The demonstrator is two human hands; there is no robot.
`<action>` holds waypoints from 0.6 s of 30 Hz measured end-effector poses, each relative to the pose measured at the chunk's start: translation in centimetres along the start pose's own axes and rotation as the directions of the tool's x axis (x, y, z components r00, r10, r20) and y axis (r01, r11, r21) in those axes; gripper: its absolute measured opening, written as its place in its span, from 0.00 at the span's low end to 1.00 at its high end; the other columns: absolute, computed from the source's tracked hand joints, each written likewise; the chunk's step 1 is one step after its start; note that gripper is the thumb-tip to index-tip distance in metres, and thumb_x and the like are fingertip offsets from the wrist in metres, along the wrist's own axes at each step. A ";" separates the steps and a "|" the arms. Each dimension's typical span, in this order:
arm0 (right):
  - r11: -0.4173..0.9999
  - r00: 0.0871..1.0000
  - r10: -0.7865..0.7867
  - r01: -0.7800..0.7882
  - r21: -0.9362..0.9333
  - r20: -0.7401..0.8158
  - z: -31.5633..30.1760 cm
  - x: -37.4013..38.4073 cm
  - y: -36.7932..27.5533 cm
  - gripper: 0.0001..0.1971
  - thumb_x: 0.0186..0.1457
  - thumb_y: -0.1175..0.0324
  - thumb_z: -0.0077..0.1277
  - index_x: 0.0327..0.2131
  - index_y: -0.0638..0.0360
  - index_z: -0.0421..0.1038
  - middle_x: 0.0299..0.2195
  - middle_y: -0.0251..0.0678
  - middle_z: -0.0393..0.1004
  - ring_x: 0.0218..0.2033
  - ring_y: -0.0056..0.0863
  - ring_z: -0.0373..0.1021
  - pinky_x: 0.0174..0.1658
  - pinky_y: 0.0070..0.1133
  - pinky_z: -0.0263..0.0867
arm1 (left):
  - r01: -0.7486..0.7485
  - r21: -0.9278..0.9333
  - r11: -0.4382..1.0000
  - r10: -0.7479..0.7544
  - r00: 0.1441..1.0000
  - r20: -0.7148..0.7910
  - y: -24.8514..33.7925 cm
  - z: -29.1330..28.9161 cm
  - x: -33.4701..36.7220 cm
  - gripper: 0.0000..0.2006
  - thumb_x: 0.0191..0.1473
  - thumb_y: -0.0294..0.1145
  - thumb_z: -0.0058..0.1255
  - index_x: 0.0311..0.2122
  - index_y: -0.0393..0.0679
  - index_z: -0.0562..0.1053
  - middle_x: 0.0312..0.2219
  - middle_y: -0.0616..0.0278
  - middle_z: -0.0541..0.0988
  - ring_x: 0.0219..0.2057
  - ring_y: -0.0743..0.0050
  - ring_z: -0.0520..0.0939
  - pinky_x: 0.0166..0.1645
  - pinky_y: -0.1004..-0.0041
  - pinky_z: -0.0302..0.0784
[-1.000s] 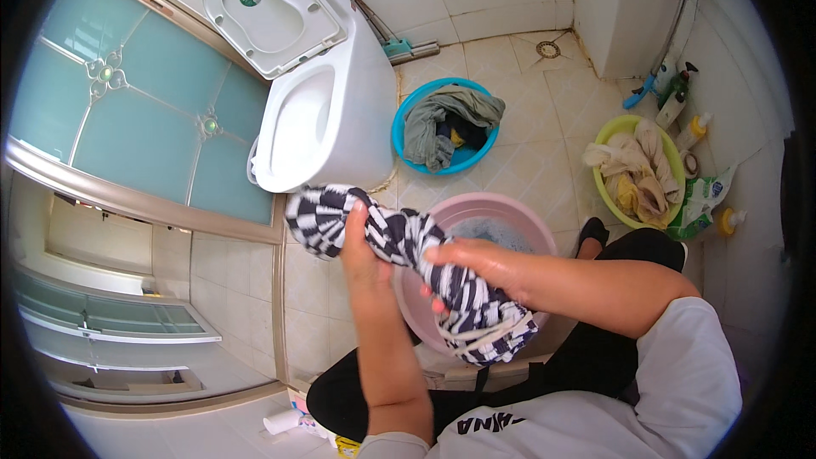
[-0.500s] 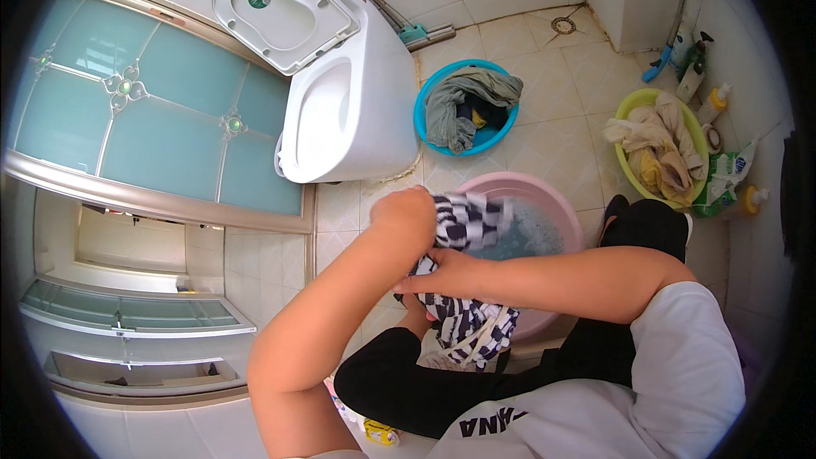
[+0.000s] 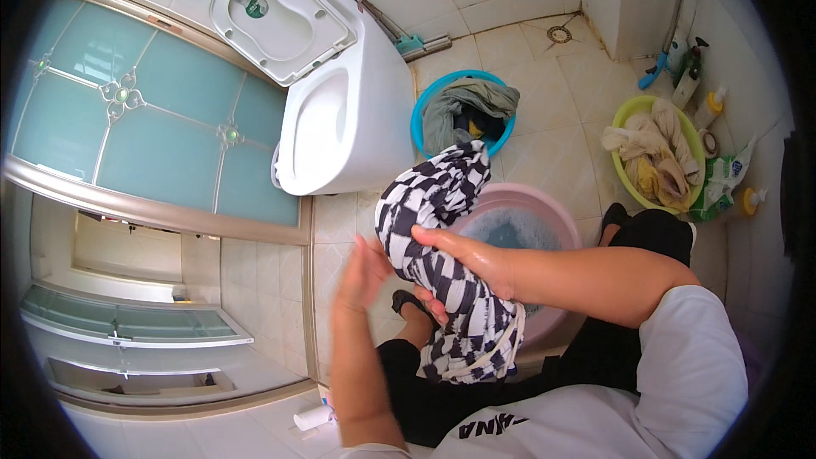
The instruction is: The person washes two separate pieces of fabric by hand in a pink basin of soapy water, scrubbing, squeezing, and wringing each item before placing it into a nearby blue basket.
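A black-and-white checkered cloth garment (image 3: 450,280) hangs bunched and twisted over the left side of a pink basin (image 3: 557,212), its lower end with a pale band near my lap. My right hand (image 3: 463,257) grips its middle, thumb on top and fingers curled beneath. My left hand (image 3: 364,270), slightly blurred, is just left of the garment with fingers stretched out, holding nothing. Sudsy bluish water (image 3: 518,228) stands in the basin, partly hidden by the garment and my right forearm.
Beyond the garment, a blue basin (image 3: 418,132) holds grey-green and dark clothes. A yellow-green basin (image 3: 619,172) of beige clothes stands at right, beside several bottles (image 3: 711,106) along the wall. A white toilet (image 3: 361,140) with raised lid is at left, near a sliding glass door (image 3: 170,110).
My left hand has come off the garment and moved down and left. The garment's upper end has swung away from the basin and now spreads up toward the blue basin; my right hand keeps its grip.
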State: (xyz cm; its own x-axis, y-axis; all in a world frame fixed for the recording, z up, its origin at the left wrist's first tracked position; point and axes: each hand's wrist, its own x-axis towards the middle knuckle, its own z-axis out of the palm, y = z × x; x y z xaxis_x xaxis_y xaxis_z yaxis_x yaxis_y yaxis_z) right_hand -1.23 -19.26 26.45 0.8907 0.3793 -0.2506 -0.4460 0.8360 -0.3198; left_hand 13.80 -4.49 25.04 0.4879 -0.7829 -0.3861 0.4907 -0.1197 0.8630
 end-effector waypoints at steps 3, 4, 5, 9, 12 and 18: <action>0.975 0.949 0.033 -0.099 0.198 0.313 0.9 0.5 0.0 0.30 0.49 0.37 0.35 0.30 0.59 0.66 0.18 0.35 0.67 0.18 0.27 0.66 0.24 0.23 0.65 | 0.003 -0.330 0.944 -0.017 0.999 -0.040 -7.3 2.5 -2.3 0.22 0.48 0.51 0.44 0.41 0.45 0.66 0.38 0.61 0.71 0.38 0.71 0.74 0.43 0.67 0.69; 0.947 0.924 0.042 -0.158 0.278 0.381 1.6 0.5 0.2 0.30 0.50 0.37 0.34 0.33 0.58 0.65 0.20 0.35 0.66 0.18 0.27 0.66 0.25 0.24 0.65 | -0.019 -0.419 0.908 -0.004 0.998 -0.056 -8.7 3.5 -2.6 0.21 0.48 0.50 0.46 0.41 0.45 0.65 0.37 0.61 0.71 0.37 0.72 0.74 0.43 0.67 0.69; 0.939 0.921 0.061 -0.183 0.290 0.384 1.4 0.3 0.4 0.30 0.50 0.36 0.33 0.38 0.56 0.63 0.21 0.34 0.65 0.18 0.27 0.64 0.26 0.25 0.63 | -0.026 -0.497 0.867 0.005 0.999 -0.045 -10.2 4.5 -1.7 0.20 0.47 0.48 0.47 0.41 0.45 0.65 0.37 0.62 0.71 0.37 0.72 0.73 0.44 0.67 0.68; 0.924 0.882 0.019 -0.196 0.328 0.472 2.6 -0.9 1.7 0.35 0.51 0.37 0.29 0.47 0.60 0.58 0.22 0.35 0.61 0.17 0.25 0.57 0.24 0.23 0.56 | -0.192 -0.674 0.714 0.231 0.972 -0.032 -8.7 7.3 0.9 0.19 0.44 0.43 0.51 0.40 0.47 0.65 0.34 0.65 0.70 0.36 0.74 0.72 0.46 0.68 0.66; 0.892 0.871 -0.010 -0.214 0.398 0.490 2.8 -1.4 1.3 0.34 0.52 0.38 0.29 0.47 0.61 0.58 0.24 0.37 0.61 0.17 0.26 0.58 0.24 0.23 0.56 | -0.251 -0.854 0.456 0.583 0.809 0.074 -4.6 8.1 3.4 0.18 0.42 0.38 0.54 0.39 0.48 0.65 0.32 0.67 0.69 0.35 0.76 0.71 0.47 0.68 0.64; 0.966 0.906 -0.031 -0.081 0.245 0.423 1.0 -2.4 0.0 0.30 0.51 0.41 0.35 0.39 0.64 0.61 0.26 0.37 0.63 0.19 0.26 0.62 0.28 0.23 0.61 | -0.217 -0.942 0.255 0.836 0.540 0.102 1.2 10.6 4.0 0.16 0.41 0.31 0.54 0.35 0.48 0.62 0.25 0.70 0.65 0.30 0.79 0.67 0.47 0.70 0.62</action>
State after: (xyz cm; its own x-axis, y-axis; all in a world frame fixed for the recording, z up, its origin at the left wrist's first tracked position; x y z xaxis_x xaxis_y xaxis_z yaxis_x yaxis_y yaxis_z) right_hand -3.31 -19.80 27.93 0.8580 0.4849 0.1695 -0.4813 0.8742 -0.0650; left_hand 8.70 -14.22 27.96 0.6001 -0.5846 0.5460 0.6992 0.7149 -0.0031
